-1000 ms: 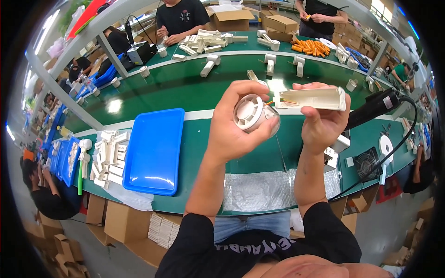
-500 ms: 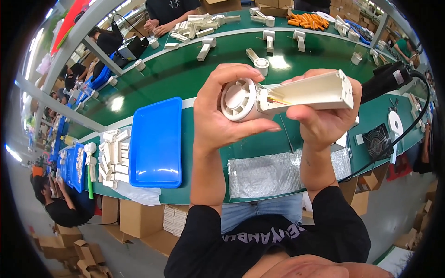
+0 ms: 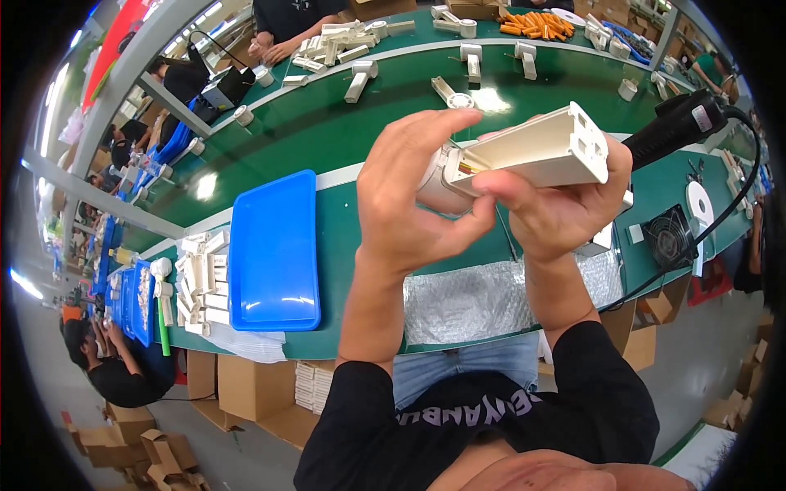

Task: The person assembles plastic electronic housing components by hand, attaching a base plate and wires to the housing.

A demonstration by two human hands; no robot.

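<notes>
Held the white round housing (image 3: 438, 192) in the curled fingers of the left hand (image 3: 401, 196) and, butted against it, the open-sided white handle (image 3: 536, 151) in the gripping fingers of the right hand (image 3: 561, 217), up over the green bench (image 3: 337, 255), right of the blue tray (image 3: 274, 254) and beyond the silvery sheet (image 3: 458, 307)

Your green bench (image 3: 340, 254) runs left to right in front of you. On its left you have a pile of white casings (image 3: 205, 282) over a white sheet (image 3: 260, 345), then 1 blue tray (image 3: 274, 254). A silver bubble mat (image 3: 446, 311) covers its near edge; 1 black fan (image 3: 667, 237) sits at right. Beyond, your green belt (image 3: 286, 151) carries 4 white housings (image 3: 360, 80) mid-length. Orange pieces (image 3: 536, 26) heap on the far bench (image 3: 405, 41).
</notes>
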